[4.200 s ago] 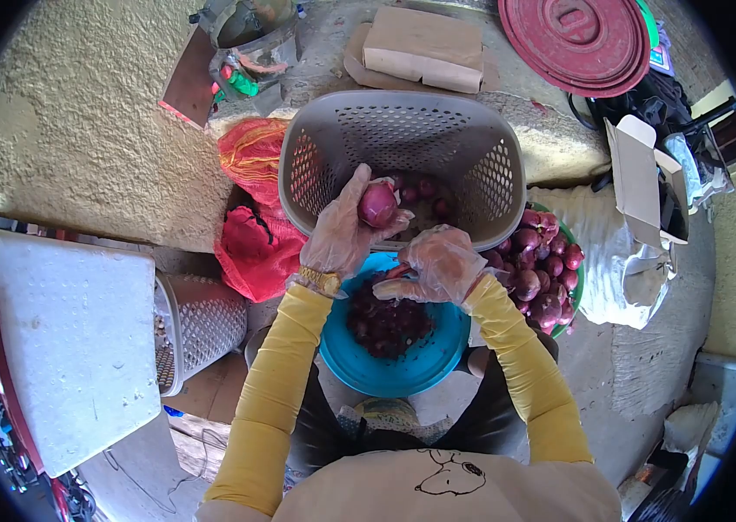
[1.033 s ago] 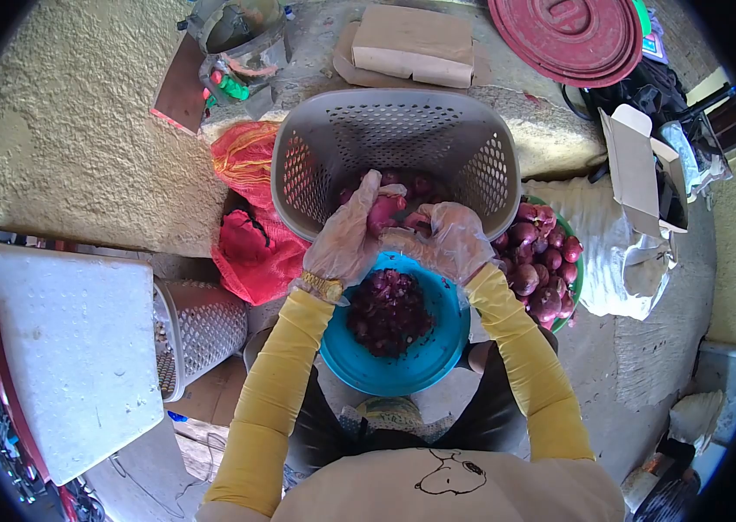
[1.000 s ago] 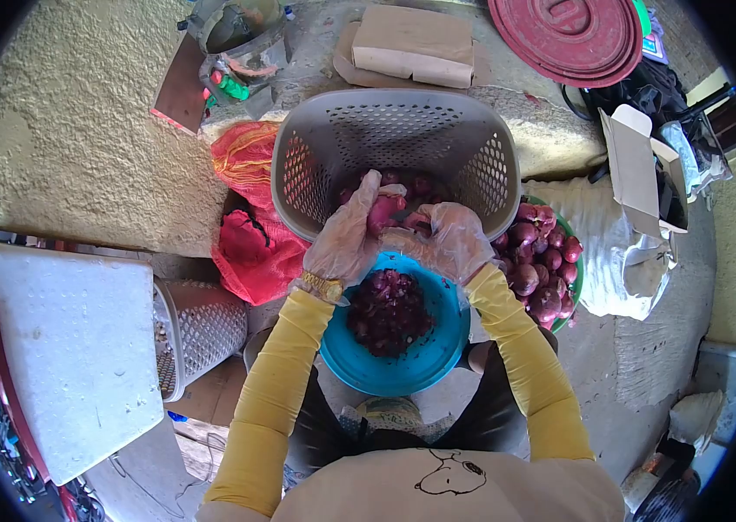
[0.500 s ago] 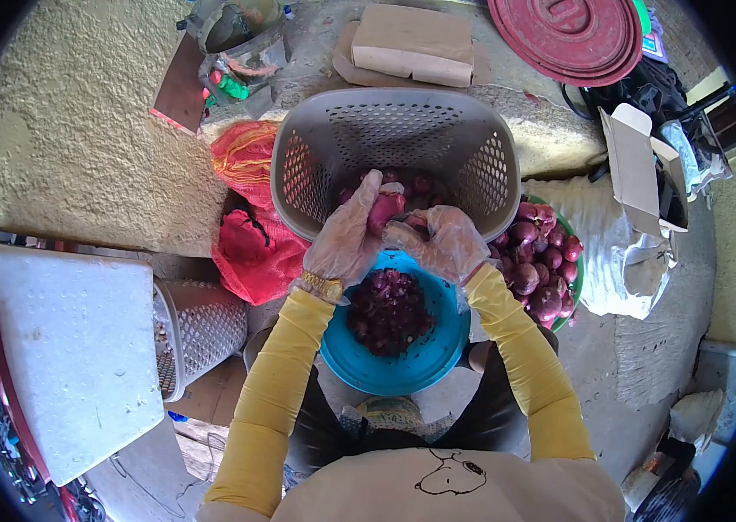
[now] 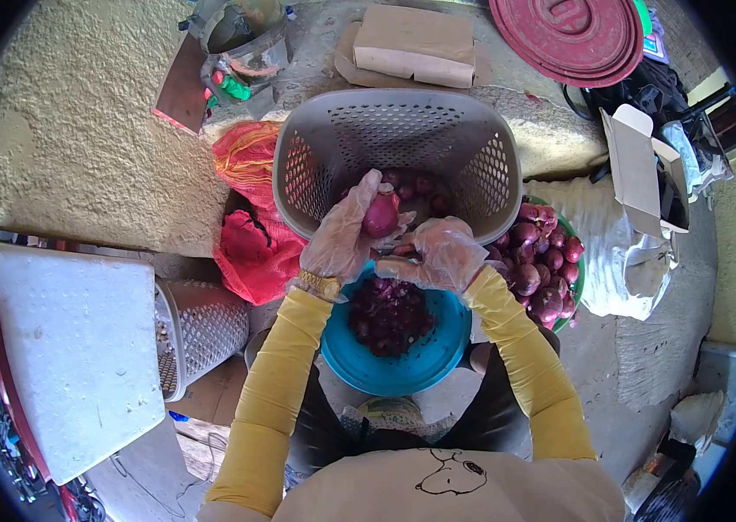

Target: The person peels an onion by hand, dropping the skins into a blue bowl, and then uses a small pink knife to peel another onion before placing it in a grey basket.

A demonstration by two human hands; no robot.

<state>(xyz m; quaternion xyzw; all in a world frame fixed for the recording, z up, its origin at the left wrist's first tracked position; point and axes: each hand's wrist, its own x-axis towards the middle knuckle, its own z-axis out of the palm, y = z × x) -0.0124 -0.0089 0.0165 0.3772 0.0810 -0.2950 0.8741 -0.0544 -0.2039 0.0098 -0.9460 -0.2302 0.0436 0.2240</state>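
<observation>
My left hand (image 5: pixel 340 239), in a clear plastic glove, is closed round a red onion (image 5: pixel 381 216) over the near rim of the grey perforated basket (image 5: pixel 398 106). Just to its right, my gloved right hand (image 5: pixel 444 254) has its fingers curled together above the blue basin (image 5: pixel 396 376). Whatever lies between those fingers is too dark and small to name. Dark red onion skins or pieces (image 5: pixel 389 320) lie in the basin. More red onions (image 5: pixel 424 186) sit at the bottom of the basket.
A green-rimmed container heaped with red onions (image 5: pixel 546 261) stands to the right. Red mesh sacks (image 5: pixel 255 244) lie left of the basket. A white board (image 5: pixel 76 348) and a second perforated basket (image 5: pixel 207 326) are farther left. Behind are cardboard (image 5: pixel 416 48) and a red lid (image 5: pixel 569 35).
My right hand has drawn down and away from the onion, toward the basin. The onion in my left hand now shows more of its side.
</observation>
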